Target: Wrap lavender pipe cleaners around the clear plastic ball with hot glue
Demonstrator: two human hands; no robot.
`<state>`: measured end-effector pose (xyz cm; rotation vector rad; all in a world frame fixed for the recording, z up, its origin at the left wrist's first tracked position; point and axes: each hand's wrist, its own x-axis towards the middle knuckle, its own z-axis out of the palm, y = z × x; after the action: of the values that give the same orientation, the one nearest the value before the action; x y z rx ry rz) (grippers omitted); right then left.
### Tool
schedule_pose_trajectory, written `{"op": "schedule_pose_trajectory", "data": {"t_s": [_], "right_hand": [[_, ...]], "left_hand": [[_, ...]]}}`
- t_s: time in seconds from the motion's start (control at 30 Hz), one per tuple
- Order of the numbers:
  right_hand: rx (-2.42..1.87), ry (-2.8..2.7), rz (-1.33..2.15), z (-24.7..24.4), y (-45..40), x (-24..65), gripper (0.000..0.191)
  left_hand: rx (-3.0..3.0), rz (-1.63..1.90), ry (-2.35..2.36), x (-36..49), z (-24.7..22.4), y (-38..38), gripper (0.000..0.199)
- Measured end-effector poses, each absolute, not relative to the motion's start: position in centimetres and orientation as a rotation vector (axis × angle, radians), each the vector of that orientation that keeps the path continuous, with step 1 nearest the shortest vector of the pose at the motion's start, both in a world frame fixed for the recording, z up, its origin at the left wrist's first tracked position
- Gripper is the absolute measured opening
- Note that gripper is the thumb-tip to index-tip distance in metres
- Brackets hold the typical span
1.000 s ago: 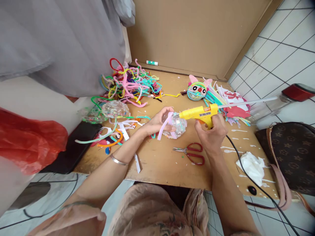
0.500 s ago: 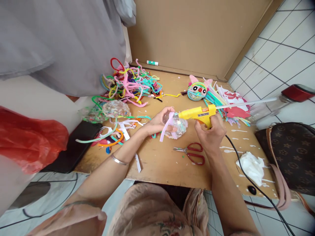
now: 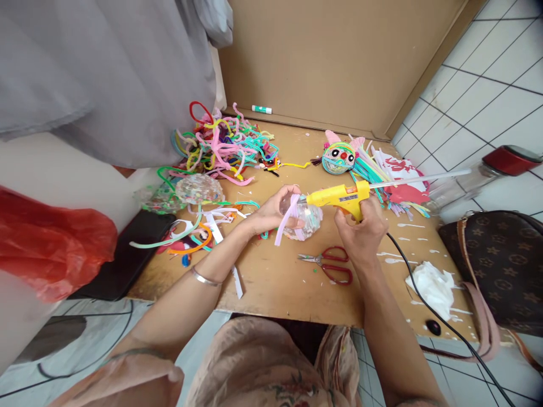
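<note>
My left hand [image 3: 274,213] is wrapped round a clear, bumpy ball [image 3: 310,221] with pale bits in it, above the middle of the table. A lilac strip [image 3: 285,221] lies over the ball's left side and hangs down past my fingers. In my right hand [image 3: 362,226] is a yellow glue gun [image 3: 337,196], its nozzle pointing left at the strip and ball. A long clear glue stick [image 3: 416,181] sticks out of the gun's back. Whether the nozzle touches the strip is too small to tell.
Red-handled scissors [image 3: 335,265] lie just below the ball. Tangled pipe cleaners [image 3: 224,144] heap at the back left, near another clear ball [image 3: 199,188]. A decorated face ball [image 3: 338,158] sits at the back right. A black cord [image 3: 407,263], white tissue [image 3: 432,288] and brown bag [image 3: 500,271] are right.
The view has shifted very slightly. Both hands, the ball and the glue gun hold nearly the same positions.
</note>
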<state>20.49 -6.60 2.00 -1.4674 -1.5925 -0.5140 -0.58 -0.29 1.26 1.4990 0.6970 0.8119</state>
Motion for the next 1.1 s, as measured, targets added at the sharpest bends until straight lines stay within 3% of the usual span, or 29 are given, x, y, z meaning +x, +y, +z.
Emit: {"op": "schedule_pose_trajectory", "data": {"t_s": [0.5, 1.1], "right_hand": [[-1.452, -1.543, -0.475, 2.18, -6.66, 20.38, 0.019], [-1.411, -1.588, -0.549, 2.03, -6.68, 20.48, 0.012]], "left_hand": [[1.49, 0.809, 0.689, -0.62, 1.47, -0.44, 0.065], [1.493, 0.808, 0.701, -0.6, 1.25, -0.4, 0.067]]}}
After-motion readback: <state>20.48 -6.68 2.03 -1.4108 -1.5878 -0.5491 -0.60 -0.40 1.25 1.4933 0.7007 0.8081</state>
